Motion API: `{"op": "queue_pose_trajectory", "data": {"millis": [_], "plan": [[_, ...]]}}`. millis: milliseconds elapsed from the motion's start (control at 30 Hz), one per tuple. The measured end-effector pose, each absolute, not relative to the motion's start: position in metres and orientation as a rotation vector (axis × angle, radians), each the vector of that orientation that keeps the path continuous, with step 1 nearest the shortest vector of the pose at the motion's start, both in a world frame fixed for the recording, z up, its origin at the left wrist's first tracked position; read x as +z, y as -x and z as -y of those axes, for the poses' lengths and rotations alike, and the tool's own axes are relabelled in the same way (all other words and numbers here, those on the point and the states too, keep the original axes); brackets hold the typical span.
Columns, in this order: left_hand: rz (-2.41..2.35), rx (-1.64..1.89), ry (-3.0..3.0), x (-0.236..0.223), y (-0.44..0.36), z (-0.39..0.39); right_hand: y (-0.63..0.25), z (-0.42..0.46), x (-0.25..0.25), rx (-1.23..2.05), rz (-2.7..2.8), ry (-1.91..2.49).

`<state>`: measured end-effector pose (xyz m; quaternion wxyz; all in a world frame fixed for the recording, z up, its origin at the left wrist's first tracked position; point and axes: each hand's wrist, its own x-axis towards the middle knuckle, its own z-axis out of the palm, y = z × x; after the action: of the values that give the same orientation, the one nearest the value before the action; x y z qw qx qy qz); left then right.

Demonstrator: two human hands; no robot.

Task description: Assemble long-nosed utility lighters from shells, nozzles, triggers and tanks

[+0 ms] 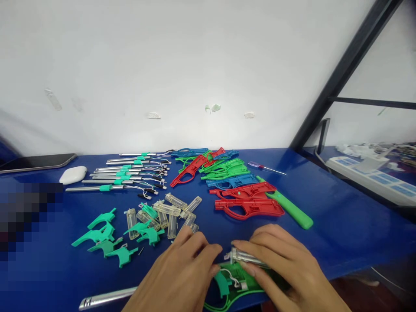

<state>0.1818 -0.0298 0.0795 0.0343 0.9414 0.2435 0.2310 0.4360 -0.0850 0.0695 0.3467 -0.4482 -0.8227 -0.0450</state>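
My right hand (286, 268) pinches a clear lighter fuel tank (248, 257) with a metallic sheen, just above an open green lighter casing half (238, 271). My left hand (182, 271) is closed over the casing's front end, thumb and fingertips near the tank's valve end; its grip is partly hidden. Inside the casing lie a teal trigger (222, 284), white wires and a small igniter piece (241, 285). A silver metal tube (107, 299) sticks out to the left from under my left hand.
Several clear fuel tanks (131, 223) and teal triggers (97, 234) lie left of centre. Behind them are metal tubes with wires (107, 188). Red (250, 208), green and blue casing halves, a green handle piece (294, 212) and a screwdriver (260, 166) lie further right. A white case (73, 175) sits left.
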Motion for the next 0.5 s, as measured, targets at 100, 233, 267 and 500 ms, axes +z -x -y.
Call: {"op": "queue_pose_trajectory", "data": {"millis": [100,233,267,500], "plan": [[-0.761,0.671,-2.841,0.08,-0.184,0.029,-0.436,0.086,0.069,-0.123,2.125,1.173],[-0.739,0.654,-2.845,0.077,-0.184,0.031,-0.435,0.086,0.07,-0.138,2.1,1.166],[-0.735,0.656,-2.876,0.076,-0.184,0.031,-0.435,0.086,0.07,-0.142,2.093,1.168],[-0.828,0.77,-2.904,0.067,-0.186,0.031,-0.434,0.083,0.072,-0.274,2.087,1.139]]}}
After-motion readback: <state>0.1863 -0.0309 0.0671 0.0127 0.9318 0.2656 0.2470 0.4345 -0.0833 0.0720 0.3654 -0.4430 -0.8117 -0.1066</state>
